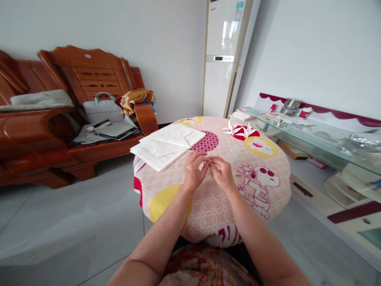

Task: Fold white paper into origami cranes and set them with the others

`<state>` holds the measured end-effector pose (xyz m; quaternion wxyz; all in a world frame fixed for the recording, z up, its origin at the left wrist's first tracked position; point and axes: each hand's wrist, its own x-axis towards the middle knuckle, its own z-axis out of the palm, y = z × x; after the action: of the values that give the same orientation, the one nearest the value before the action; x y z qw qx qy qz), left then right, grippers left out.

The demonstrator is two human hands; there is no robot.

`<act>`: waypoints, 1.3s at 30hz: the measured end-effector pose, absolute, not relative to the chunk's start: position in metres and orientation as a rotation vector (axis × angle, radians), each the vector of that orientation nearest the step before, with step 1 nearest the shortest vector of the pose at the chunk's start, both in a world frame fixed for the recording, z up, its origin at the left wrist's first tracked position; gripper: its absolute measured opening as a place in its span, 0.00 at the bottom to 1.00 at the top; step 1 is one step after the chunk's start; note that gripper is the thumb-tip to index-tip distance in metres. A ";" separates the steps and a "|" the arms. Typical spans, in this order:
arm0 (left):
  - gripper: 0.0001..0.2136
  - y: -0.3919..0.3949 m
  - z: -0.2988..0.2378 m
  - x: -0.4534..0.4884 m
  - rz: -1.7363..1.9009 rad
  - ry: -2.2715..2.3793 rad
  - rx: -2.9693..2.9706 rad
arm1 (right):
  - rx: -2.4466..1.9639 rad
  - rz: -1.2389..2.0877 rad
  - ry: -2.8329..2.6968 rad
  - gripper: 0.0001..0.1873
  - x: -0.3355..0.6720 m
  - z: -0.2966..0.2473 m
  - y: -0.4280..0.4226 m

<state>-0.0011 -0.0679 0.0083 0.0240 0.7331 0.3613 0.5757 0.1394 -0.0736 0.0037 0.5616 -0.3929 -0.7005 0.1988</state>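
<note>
A round, cloth-covered table (208, 212) bears a stack of white papers (145, 153) towards its left; near it, the person's left hand (193, 170) and right hand (223, 172) meet, fingertips together, though whether they pinch anything cannot be told; beyond are white folded-paper figures (247, 130)

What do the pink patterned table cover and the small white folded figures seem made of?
The pink patterned table cover: probably soft, matte fabric, as it drapes over the edge. The small white folded figures: likely matte paper, judging by their thin, pointed parts.
</note>
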 end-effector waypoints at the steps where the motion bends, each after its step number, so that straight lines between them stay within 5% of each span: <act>1: 0.04 -0.068 0.008 -0.001 1.780 1.128 2.294 | -0.918 0.473 -1.648 0.10 0.140 0.004 -0.074; 32: 0.08 -0.070 0.004 0.004 1.591 1.208 2.636 | -0.922 0.507 -1.603 0.13 0.146 -0.002 -0.066; 39: 0.13 -0.074 0.005 0.001 1.847 1.110 2.161 | -0.899 0.640 -1.528 0.13 0.143 0.000 -0.068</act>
<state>0.0009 -0.0739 0.0048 0.0449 0.7075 0.3634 0.6044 0.1430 -0.0680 -0.0004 0.5878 -0.3859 -0.6558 0.2746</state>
